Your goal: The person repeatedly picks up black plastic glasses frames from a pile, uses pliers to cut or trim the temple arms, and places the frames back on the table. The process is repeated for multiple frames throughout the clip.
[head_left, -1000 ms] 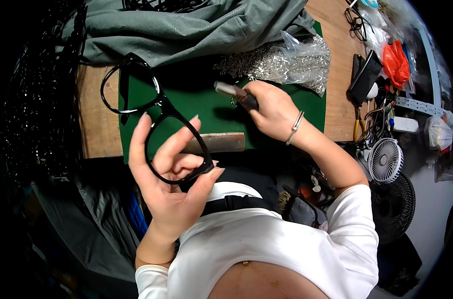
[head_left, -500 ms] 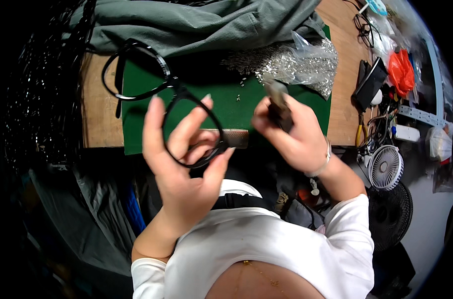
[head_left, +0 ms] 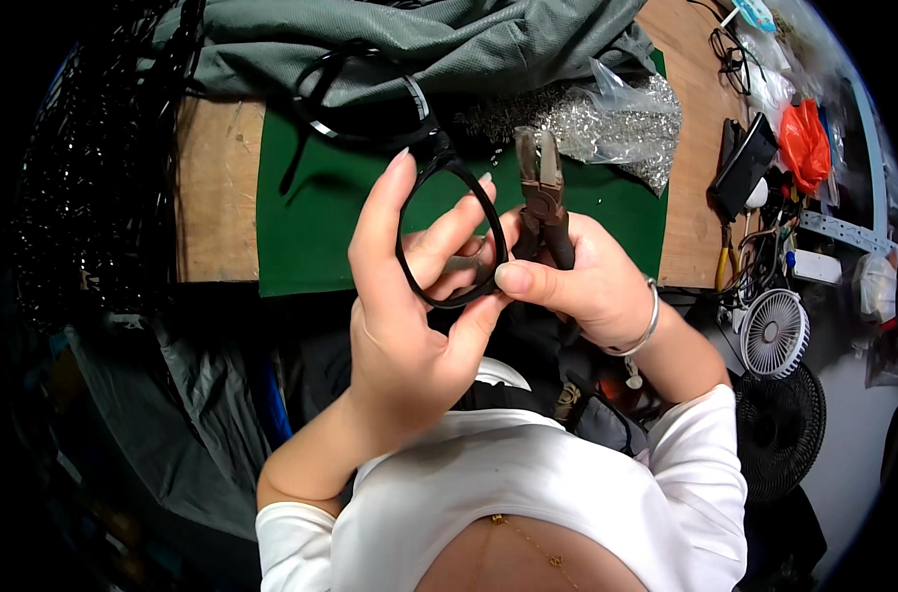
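Note:
My left hand (head_left: 395,321) holds a black eyeglass frame (head_left: 439,144) by the near rim, with fingers reaching through and around it. The frame is tilted above the mat, its other rim pointing away toward the cloth. In my right hand (head_left: 602,271) is a pair of pliers (head_left: 543,192), dark-handled, jaws upward and slightly apart. The right thumb tip lies against or right beside the near rim; the right fingers are partly hidden behind it. Whether lenses sit in the rims I cannot tell.
A green mat (head_left: 311,242) covers part of the wooden table (head_left: 217,187). At the back lie a grey-green cloth (head_left: 449,44) and a clear bag of small silvery parts (head_left: 622,133). Shiny black strands or frames (head_left: 84,207) heap at left. A red bag (head_left: 804,148), dark phone (head_left: 743,168) and white fan (head_left: 773,333) are right.
My left hand has carried the eyeglass frame to the right and slightly away. The pliers have turned more upright, and my right thumb now meets or nearly meets the rim.

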Action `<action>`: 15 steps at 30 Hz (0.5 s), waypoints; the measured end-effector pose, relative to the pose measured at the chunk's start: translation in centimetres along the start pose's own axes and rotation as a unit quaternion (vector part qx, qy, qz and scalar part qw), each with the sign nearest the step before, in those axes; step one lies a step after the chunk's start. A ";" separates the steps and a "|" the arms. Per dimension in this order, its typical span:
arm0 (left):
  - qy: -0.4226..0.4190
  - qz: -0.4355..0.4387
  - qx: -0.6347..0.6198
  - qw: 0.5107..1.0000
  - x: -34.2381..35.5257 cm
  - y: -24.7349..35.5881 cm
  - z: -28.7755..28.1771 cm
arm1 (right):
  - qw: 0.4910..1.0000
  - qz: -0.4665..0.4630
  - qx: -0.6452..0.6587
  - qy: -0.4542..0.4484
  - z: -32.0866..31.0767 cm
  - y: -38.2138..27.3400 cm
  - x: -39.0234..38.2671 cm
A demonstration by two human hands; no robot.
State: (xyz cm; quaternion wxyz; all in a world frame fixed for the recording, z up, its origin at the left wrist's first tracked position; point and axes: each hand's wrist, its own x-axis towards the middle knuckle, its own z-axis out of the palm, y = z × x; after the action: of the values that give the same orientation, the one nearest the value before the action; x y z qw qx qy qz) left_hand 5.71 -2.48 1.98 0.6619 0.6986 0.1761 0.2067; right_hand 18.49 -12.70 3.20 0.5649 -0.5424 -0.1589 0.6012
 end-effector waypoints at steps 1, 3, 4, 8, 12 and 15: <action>-0.019 -0.018 -0.024 0.999 0.2 0.2 -0.3 | 1.000 0.005 -0.009 -0.024 -0.1 -0.5 0.1; -0.045 -0.043 -0.074 0.995 0.2 0.4 -0.8 | 0.997 0.012 -0.046 -0.060 0.0 -1.5 0.1; -0.054 -0.043 -0.079 0.994 0.3 0.5 -1.0 | 0.994 0.014 -0.067 -0.080 0.0 -1.9 0.2; -0.058 -0.055 -0.108 0.991 0.1 0.9 -1.3 | 0.990 -0.047 -0.101 -0.084 0.6 -2.0 -0.1; -0.041 -0.057 -0.170 0.983 -0.2 1.3 -1.6 | 0.993 -0.015 -0.064 -0.096 1.2 -2.1 -0.1; -0.044 -0.064 -0.191 0.979 -0.2 1.9 -2.2 | 0.991 -0.012 -0.023 -0.129 1.0 -1.8 0.1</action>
State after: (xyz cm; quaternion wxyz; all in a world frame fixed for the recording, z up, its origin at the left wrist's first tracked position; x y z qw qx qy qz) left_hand 4.36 -0.83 3.97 0.8021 0.5552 0.1485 0.1623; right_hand 18.57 -11.61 5.01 0.5337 -0.4712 -0.2511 0.6558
